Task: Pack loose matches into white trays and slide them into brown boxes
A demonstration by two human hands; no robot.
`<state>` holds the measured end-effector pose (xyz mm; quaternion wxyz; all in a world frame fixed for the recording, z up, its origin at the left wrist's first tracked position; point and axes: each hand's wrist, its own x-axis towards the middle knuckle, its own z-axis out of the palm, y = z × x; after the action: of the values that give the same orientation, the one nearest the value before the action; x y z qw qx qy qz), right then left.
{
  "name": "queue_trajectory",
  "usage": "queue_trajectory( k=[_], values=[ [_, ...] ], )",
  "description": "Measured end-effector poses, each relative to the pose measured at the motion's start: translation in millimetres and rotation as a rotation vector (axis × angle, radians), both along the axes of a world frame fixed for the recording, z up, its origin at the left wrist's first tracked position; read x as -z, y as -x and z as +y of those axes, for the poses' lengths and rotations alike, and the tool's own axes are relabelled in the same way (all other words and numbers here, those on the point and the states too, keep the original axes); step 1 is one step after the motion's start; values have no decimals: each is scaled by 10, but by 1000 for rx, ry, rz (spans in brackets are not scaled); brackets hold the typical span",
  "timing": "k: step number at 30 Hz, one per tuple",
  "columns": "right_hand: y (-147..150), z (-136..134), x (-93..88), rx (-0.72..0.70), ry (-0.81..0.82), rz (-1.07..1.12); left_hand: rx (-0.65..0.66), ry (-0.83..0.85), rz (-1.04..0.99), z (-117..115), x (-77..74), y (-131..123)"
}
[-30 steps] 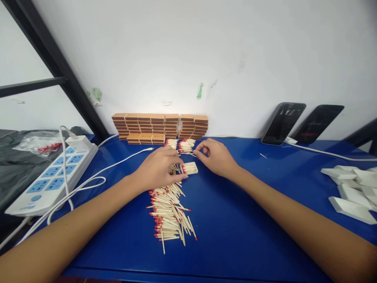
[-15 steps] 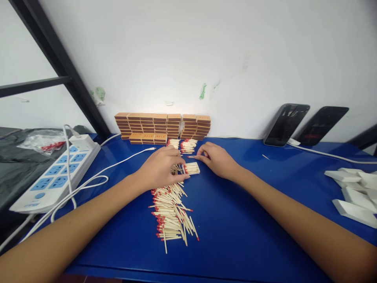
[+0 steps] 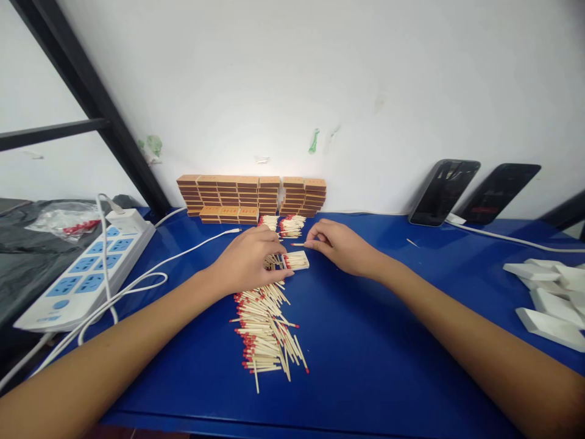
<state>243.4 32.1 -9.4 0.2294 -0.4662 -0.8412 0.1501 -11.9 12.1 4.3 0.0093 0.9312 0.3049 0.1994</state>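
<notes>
My left hand (image 3: 253, 259) is closed on a small white matchbox tray (image 3: 306, 262), thumb at the near side and fingers at the far side. Red-tipped matches (image 3: 295, 261) lie inside the tray. Between thumb and finger, my right hand (image 3: 336, 244) pinches a match (image 3: 298, 245), its red head pointing left, just beyond the tray. A long heap of loose matches (image 3: 265, 329) spreads toward me from under my left hand. Two smaller match piles, one of them the right pile (image 3: 292, 226), lie behind the tray.
Stacked matchboxes (image 3: 228, 192) line the wall. A power strip (image 3: 86, 268) with white cables stands at left. Two phones, the nearer one (image 3: 443, 192) included, lean on the wall at right. Several white trays (image 3: 548, 305) lie at the right edge of the blue table (image 3: 365, 366).
My right hand has shifted very slightly, with the match still pinched in it. My left hand stays on the tray.
</notes>
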Motion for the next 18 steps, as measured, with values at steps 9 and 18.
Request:
queue_trajectory(
  k=[9,18],
  values=[
    [132,-188,-65,-131,-9,-13,15,-12,-19,9,11,1],
    [144,183,148,33,-115,97,26,-8,-16,4,14,-9]
  ],
)
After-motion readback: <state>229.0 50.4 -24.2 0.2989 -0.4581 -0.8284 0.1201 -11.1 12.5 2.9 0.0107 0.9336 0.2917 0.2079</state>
